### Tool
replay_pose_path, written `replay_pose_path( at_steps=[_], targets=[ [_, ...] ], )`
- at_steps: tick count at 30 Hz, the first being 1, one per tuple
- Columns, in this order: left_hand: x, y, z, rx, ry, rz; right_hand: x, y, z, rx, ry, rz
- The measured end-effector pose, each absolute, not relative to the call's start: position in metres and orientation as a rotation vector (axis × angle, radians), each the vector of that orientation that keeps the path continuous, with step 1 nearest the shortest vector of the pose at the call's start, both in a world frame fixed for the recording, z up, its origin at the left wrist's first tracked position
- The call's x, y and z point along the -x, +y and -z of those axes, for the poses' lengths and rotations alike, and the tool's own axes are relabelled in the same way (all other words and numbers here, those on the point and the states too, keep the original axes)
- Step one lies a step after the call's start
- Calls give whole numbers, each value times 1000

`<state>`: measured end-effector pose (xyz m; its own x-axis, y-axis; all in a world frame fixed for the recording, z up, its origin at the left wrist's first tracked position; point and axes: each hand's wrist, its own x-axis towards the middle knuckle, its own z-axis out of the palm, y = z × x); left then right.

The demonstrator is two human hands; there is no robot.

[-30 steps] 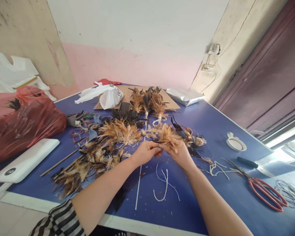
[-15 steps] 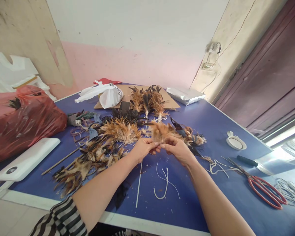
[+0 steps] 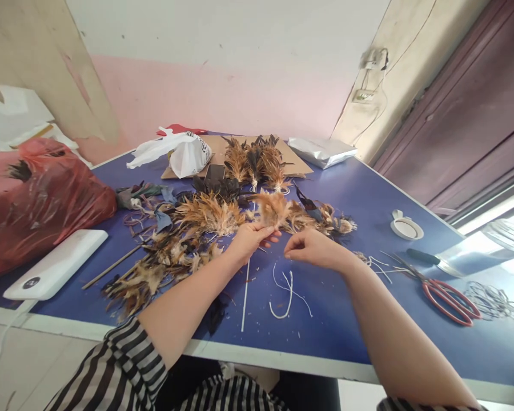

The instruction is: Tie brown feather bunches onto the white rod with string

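Note:
My left hand [image 3: 249, 240] pinches a small bunch of tan feathers [image 3: 270, 208] by its base and holds it upright over the blue table [image 3: 360, 194]. My right hand [image 3: 310, 249] hovers just to the right of it, fingers curled with the tips pinched, apart from the bunch; whether anything is in them I cannot make out. A loose piece of white string [image 3: 285, 294] lies on the table below both hands. A spread of brown and black loose feathers [image 3: 175, 251] lies to the left of my left hand.
Tied feather bundles [image 3: 255, 162] lie on cardboard at the back, beside a white plastic bag [image 3: 184, 157]. A red plastic bag [image 3: 38, 200] and a white flat device [image 3: 55, 264] sit at left. Red-handled scissors [image 3: 445, 291], a knife [image 3: 428, 260] and a white lid [image 3: 406, 227] lie at right.
My right hand has let go of the feather bunch and drawn back to the right. The left hand alone now holds the bunch, raised upright.

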<state>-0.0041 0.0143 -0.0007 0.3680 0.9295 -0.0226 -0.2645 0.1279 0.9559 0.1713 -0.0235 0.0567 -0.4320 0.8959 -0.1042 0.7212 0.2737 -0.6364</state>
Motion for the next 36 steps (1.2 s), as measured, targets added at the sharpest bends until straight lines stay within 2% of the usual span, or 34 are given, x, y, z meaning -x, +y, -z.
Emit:
replay_pose_path(
  at_steps=[3,8,11,13,19,22,26,32,36],
  targets=[
    [3,13,-1,-1103,778,-1002,-157,-45,-58,1532,-2448,-794],
    [2,10,-4,-1118,783,-985,-137,-81,-35,1806,-2621,-261],
    [2,8,-7,-1115,771,-978,-133,-87,-20,1945,-2571,-97],
    [3,7,-10,-1101,752,-943,-136,-83,-17,1899,-2478,-206],
    [8,2,-23,-1045,686,-781,-170,-57,-38,1516,-1723,-1254],
    [9,1,-27,-1018,671,-698,-180,-42,-47,1327,-1462,-1544],
    [12,4,-30,-966,685,-604,-180,-26,-48,1223,-1347,-1625],
    [14,14,-27,-878,715,-568,-179,-19,-44,1221,-1541,-1577],
    [12,18,-21,-866,765,-588,-179,-16,-32,1184,-1460,-1584]
  ],
)
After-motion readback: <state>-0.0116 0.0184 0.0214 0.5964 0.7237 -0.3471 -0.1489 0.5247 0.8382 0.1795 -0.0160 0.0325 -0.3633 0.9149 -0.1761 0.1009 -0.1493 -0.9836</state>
